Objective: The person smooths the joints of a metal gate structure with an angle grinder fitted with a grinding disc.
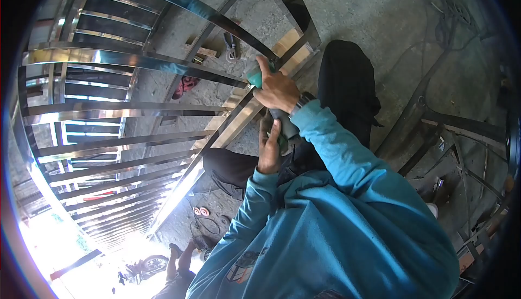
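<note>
Both of my hands are closed around a power tool that looks like an angle grinder [254, 77], with a green head and a grey body. My right hand [278, 89] wraps over its front part, the index finger stretched along the head. Lower down, my left hand [269, 146] grips the rear of the body. The grinder's head is against or very close to the shiny metal grille [239, 108], where a slat meets the long edge bar. Its disc is hidden from me.
Wooden blocks [287, 48] lie under the grille's edge. Pliers [231, 46] and a red cloth-like item [185, 86] rest on the concrete floor. Dark metal frames [461, 127] and cables [446, 33] are to the right. Another person's legs [179, 263] show at the bottom, near a motorcycle [153, 264].
</note>
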The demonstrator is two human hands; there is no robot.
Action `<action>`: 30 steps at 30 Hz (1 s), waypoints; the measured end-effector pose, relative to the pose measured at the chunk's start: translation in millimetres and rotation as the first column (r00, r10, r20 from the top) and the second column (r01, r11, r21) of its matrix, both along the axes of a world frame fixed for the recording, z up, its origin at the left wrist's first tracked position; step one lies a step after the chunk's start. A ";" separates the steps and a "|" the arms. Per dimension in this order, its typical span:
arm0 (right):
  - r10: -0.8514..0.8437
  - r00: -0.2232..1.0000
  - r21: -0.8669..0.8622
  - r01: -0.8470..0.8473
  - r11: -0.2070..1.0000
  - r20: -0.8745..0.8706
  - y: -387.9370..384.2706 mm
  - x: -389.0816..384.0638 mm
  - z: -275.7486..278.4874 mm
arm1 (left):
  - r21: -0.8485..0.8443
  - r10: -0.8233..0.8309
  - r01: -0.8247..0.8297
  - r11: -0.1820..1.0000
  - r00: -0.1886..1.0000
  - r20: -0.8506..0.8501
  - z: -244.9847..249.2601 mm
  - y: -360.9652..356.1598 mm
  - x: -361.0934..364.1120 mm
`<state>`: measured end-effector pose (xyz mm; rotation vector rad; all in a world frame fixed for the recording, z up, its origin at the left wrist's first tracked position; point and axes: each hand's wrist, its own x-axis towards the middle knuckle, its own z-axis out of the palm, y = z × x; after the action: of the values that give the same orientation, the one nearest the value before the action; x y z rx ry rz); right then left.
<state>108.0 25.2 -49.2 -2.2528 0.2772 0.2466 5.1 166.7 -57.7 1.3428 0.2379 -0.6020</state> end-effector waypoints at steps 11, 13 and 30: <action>-0.018 0.999 -0.015 0.017 1.000 -0.042 19.1 1.5 3.2 | 0.017 0.008 -0.008 1.000 0.999 -0.050 4.5 13.0 1.6; -0.062 0.998 -0.015 0.062 0.998 -0.004 17.6 -8.1 3.0 | -0.001 0.040 -0.040 0.999 0.996 -0.078 4.4 12.0 -3.7; -0.080 0.997 0.085 0.077 0.993 0.024 -6.7 -19.1 11.8 | 0.014 0.008 -0.007 1.000 0.999 -0.038 14.8 -5.5 -7.1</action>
<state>89.0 18.6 -37.3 -2.1559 0.3342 0.1826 -1.9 161.1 -42.8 1.3442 0.2787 -0.6215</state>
